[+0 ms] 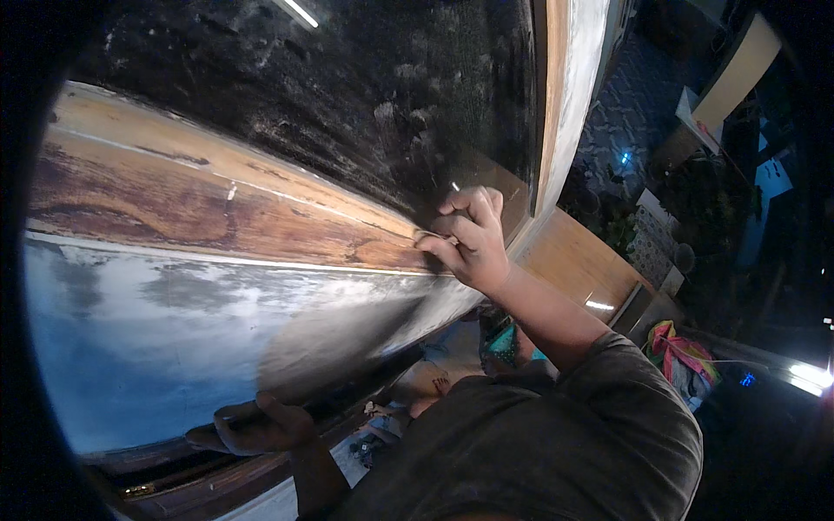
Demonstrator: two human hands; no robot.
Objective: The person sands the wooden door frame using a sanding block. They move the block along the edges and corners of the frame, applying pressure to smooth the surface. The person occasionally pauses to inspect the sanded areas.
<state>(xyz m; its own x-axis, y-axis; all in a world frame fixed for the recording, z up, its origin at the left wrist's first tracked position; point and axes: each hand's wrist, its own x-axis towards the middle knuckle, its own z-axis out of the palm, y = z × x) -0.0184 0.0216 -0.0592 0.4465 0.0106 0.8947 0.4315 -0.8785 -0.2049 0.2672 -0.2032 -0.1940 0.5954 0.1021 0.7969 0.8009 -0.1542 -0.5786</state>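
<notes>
A brown wooden frame rail (163,189) with worn, streaky varnish runs across the view from the left to my right hand. My right hand (475,238) is at the rail's far end, its thumb against the wood and its fingers curled. It pinches a small thin piece (427,234), possibly folded sandpaper, mostly hidden by the fingers. Above the rail is a dark, dusty pane (313,98). Lower left, in shadow, my left hand (267,426) is in front of the blue-and-white wall surface (163,352); its fingers are apart and nothing shows in it.
An upright wooden side piece (554,84) borders the pane at right. Beyond it is a flat wooden panel (580,254). A colourful plastic bag (684,358) lies right of my shoulder. Dark wooden edging (215,482) runs below my left hand. A bright lamp (811,378) shines at far right.
</notes>
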